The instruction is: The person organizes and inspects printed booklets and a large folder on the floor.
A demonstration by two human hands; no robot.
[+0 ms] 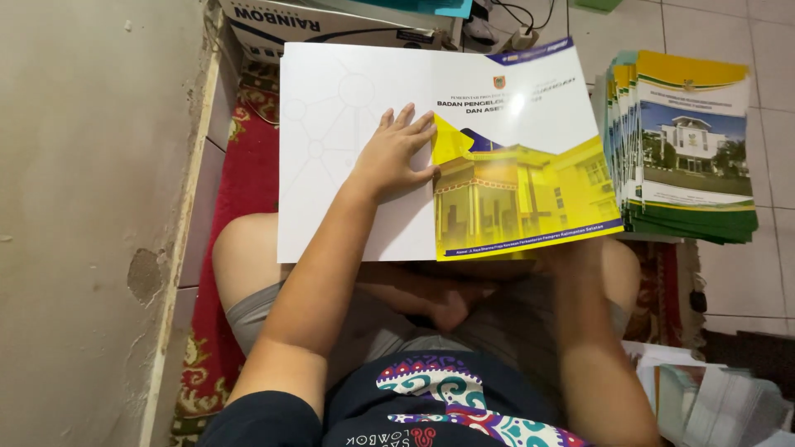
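Ahead of our left hand's fingers (406, 124) the white half of the open cover sheet (331, 149) lies bare, so we can slide forward or leftward across it freely. Beyond its far edge a cardboard box (281, 21) and cables (513, 16) block the way. Left of the fingers, a strip of red carpet (244, 182) runs along the wall (91, 207), leaving a narrow lane. To their right, past the yellow printed half, a stack of booklets (687, 149) stands close, with tiled floor (770, 257) open beyond.
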